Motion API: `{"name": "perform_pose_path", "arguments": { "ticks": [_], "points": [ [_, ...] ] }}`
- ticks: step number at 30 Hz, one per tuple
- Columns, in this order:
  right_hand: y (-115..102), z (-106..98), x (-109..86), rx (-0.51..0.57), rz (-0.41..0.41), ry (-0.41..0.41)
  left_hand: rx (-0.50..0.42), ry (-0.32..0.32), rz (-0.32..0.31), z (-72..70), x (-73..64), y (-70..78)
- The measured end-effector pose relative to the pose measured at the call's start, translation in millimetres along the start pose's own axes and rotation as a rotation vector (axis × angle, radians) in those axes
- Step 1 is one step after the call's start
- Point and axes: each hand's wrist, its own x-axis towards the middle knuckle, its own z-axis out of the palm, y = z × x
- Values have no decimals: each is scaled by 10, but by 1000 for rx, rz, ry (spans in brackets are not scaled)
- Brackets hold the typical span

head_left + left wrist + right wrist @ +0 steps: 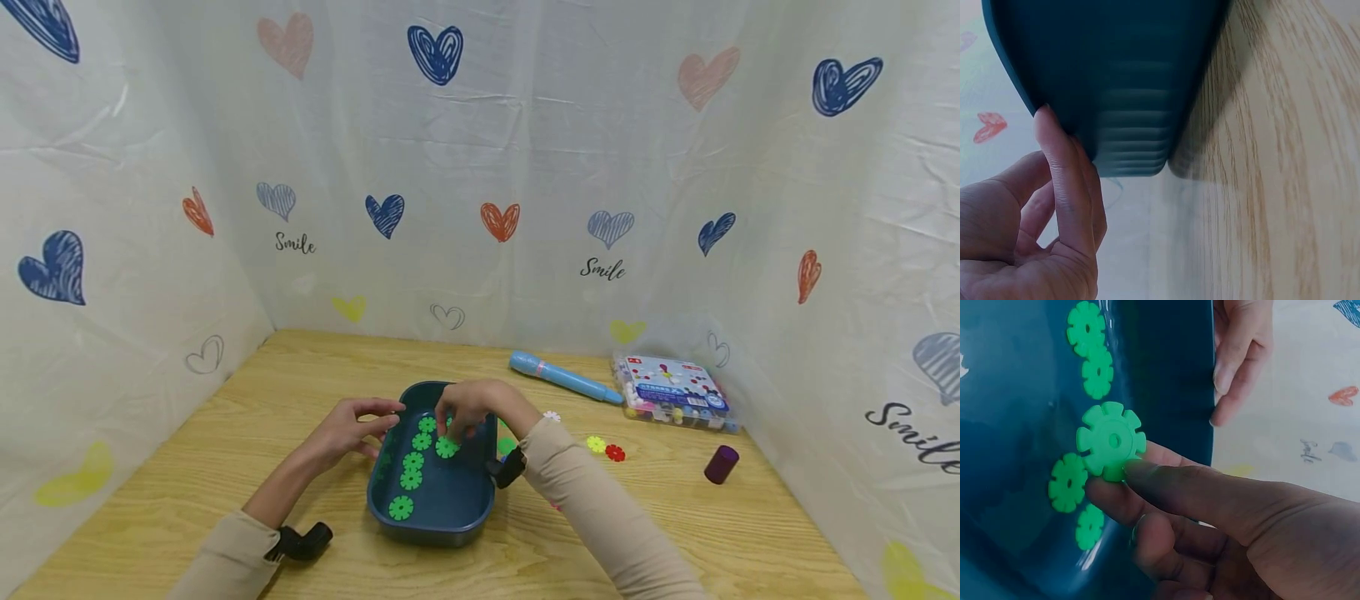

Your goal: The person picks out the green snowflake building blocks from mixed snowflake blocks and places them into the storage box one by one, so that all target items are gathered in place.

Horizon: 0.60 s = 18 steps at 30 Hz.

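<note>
A dark teal plastic bin (453, 500) stands on the wooden table. Inside it, several green notched discs (411, 479), like snowflake building pieces, lie in a line along the left side. My right hand (467, 407) reaches into the bin and pinches one green snowflake disc (1112, 442) between thumb and forefinger; the other fingers are curled below it. My left hand (345, 433) is at the bin's left rim. In the left wrist view, its fairly straight fingers (1063, 175) touch the outside of the bin's wall.
To the bin's right lie yellow (596, 444) and red (615, 452) discs, a white disc (552, 416) and more green ones partly behind my right arm. Farther back are a blue marker-shaped tube (566, 379) and a clear box of colored pieces (675, 392). A purple cylinder (722, 465) stands at right.
</note>
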Motion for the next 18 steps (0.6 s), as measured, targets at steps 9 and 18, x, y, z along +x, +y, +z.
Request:
{"name": "perform_pose_path", "arguments": {
  "ticks": [9,18],
  "points": [
    [-36,64,19,4,33,11,5,-1,-1,-6,2,0],
    [62,102,6,8,11,58,2,-3,-7,-6,-2,14]
  ]
}}
